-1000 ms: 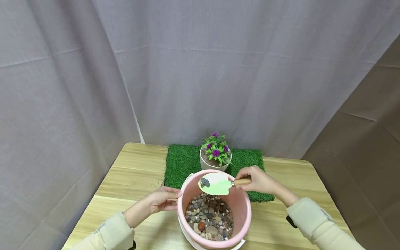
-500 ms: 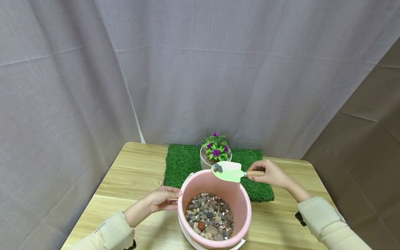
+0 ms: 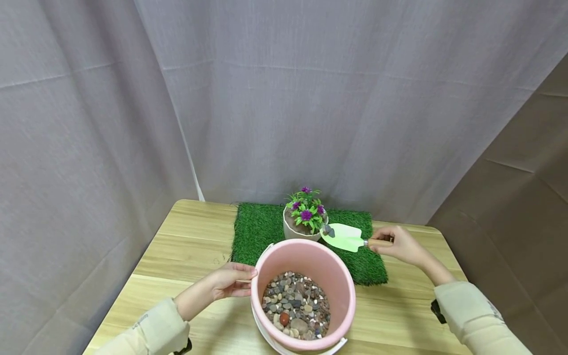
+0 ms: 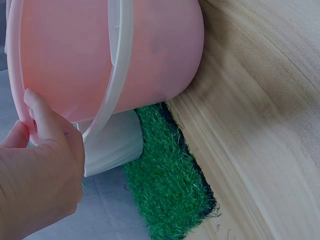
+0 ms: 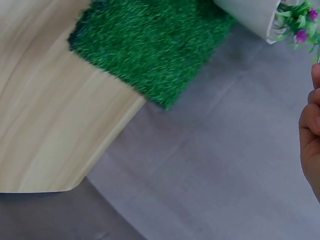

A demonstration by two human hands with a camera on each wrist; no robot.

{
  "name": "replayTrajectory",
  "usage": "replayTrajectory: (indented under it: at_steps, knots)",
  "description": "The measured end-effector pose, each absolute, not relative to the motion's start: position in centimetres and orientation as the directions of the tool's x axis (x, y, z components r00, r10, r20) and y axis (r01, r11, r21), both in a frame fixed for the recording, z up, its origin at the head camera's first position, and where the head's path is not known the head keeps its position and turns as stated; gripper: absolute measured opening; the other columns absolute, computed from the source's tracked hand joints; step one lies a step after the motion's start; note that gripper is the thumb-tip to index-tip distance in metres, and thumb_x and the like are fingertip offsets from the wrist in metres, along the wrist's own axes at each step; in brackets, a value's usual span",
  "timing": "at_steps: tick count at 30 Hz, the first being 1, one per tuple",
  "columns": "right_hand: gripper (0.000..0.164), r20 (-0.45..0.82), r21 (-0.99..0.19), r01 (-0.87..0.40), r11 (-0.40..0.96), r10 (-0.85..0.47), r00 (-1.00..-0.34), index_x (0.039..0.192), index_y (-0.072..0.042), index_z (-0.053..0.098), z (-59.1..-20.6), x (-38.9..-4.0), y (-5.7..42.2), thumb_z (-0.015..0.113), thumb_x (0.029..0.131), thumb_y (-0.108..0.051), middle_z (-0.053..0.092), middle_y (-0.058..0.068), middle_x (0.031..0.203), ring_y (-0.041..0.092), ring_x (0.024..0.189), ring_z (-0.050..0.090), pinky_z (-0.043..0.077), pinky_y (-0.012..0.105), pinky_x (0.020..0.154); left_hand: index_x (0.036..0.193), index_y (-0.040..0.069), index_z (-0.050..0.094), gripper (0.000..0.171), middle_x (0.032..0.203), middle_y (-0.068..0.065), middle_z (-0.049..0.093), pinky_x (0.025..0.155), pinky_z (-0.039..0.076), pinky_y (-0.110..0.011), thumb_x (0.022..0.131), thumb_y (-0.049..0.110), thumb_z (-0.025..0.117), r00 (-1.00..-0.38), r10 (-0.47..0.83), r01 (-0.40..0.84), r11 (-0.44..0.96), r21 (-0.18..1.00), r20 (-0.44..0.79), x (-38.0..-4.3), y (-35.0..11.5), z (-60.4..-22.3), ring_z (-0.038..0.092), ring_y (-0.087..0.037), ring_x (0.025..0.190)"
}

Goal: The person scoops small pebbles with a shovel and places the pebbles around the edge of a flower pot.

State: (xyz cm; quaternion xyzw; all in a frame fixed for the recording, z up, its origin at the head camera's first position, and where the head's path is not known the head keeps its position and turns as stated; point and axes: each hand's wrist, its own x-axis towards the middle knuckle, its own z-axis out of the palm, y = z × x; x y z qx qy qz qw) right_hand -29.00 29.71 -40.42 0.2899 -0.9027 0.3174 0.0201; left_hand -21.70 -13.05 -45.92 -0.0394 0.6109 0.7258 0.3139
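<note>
My left hand (image 3: 231, 281) pinches the left rim of a pink bucket (image 3: 319, 255). In the left wrist view, the thumb and a finger of that hand (image 4: 47, 155) are on either side of the rim. Pebbles (image 3: 295, 303), with one reddish-brown stone among them, cover the bucket's bottom. Farther right, my right hand (image 3: 401, 245) grips the wooden handle of a pale green trowel (image 3: 343, 237). A few dark pebbles (image 3: 329, 230) lie at the blade's tip, beside the right edge of a white flowerpot (image 3: 295, 233). In the right wrist view only part of the right hand (image 5: 311, 125) shows.
The flowerpot holds soil and a plant with purple flowers (image 3: 306, 215). It stands on a green artificial grass mat (image 3: 255, 229) behind the bucket. A white bail handle (image 4: 122, 55) hangs at the bucket's side. Grey cloth (image 3: 284, 123) rises behind the wooden table (image 3: 191, 236).
My right hand has carried the trowel and its pebbles rightward and away from me, from over the bucket to beside the flowerpot. The left hand stays on the rim.
</note>
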Motion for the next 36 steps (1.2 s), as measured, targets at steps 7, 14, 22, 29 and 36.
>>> replayTrajectory:
  at_steps: [7,14,22,29,36]
  knots:
    - [0.008,0.196,-0.571,-0.500,0.651,-0.483,-0.853,0.085,-0.001,0.069,-41.7,-29.1,31.4,0.072,0.078,-0.004,0.067,0.000,0.073,-0.003,0.061,0.050,0.049,0.017,0.048,0.118,-0.010,0.053,0.032,0.079,0.000,0.063,0.078,0.062,-0.024,0.091,0.007,0.058,-0.796,0.411,-0.508,-0.055,0.859,-0.444,-21.7,-13.1,-45.7,0.063,-0.007,0.072]
    - [0.007,0.175,-0.582,-0.470,0.664,-0.463,-0.869,0.084,-0.004,0.069,-43.3,-28.8,32.2,0.073,0.078,-0.005,0.067,0.001,0.075,-0.003,0.061,0.048,0.047,0.017,0.046,0.118,-0.010,0.054,0.032,0.081,-0.001,0.064,0.079,0.062,-0.025,0.091,0.007,0.058,-0.794,0.417,-0.509,-0.059,0.859,-0.442,-21.7,-13.1,-45.8,0.064,-0.007,0.072]
    - [0.010,0.129,-0.627,-0.452,0.634,-0.487,-0.864,0.087,-0.002,0.069,-45.1,-28.8,31.3,0.072,0.079,-0.008,0.067,0.003,0.076,-0.003,0.060,0.051,0.050,0.016,0.047,0.120,-0.011,0.052,0.034,0.082,-0.001,0.065,0.078,0.062,-0.024,0.091,0.006,0.057,-0.794,0.420,-0.509,-0.065,0.859,-0.439,-21.8,-13.2,-45.9,0.064,-0.007,0.072]
    - [0.007,0.135,-0.636,-0.440,0.634,-0.470,-0.872,0.086,-0.006,0.069,-46.0,-29.3,29.9,0.072,0.080,-0.009,0.066,0.000,0.074,-0.001,0.060,0.052,0.051,0.017,0.048,0.119,-0.010,0.053,0.033,0.082,-0.001,0.064,0.079,0.062,-0.025,0.091,0.007,0.058,-0.796,0.418,-0.507,-0.065,0.859,-0.438,-21.8,-13.1,-46.0,0.064,-0.007,0.073]
    - [0.009,0.102,-0.649,-0.410,0.641,-0.460,-0.882,0.086,-0.005,0.069,-46.2,-30.2,28.8,0.072,0.080,-0.012,0.065,0.001,0.074,0.001,0.061,0.052,0.051,0.016,0.049,0.116,-0.008,0.056,0.029,0.081,-0.001,0.064,0.079,0.062,-0.024,0.091,0.007,0.058,-0.795,0.422,-0.507,-0.072,0.859,-0.435,-21.8,-13.2,-46.1,0.064,-0.007,0.073]
